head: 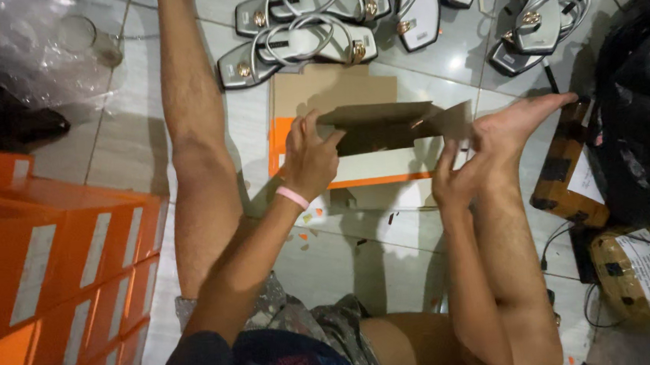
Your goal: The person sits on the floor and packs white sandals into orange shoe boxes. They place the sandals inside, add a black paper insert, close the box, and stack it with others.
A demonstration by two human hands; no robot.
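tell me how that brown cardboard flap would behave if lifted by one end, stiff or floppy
The cardboard flap looks thin and flat, so probably light. It holds a straight edge between the left hand and right hand, suggesting fair stiffness, though it would likely bend at its folds.

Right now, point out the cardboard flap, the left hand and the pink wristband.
cardboard flap (382, 120): head view, middle of the brown panel.
left hand (309, 160): head view, back of hand.
pink wristband (292, 197): head view, band's middle.

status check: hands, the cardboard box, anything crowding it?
Left hand and right hand each grip an end of the flat cardboard box, folding it above the floor. Silver sandals lie just beyond; orange boxes stacked left.
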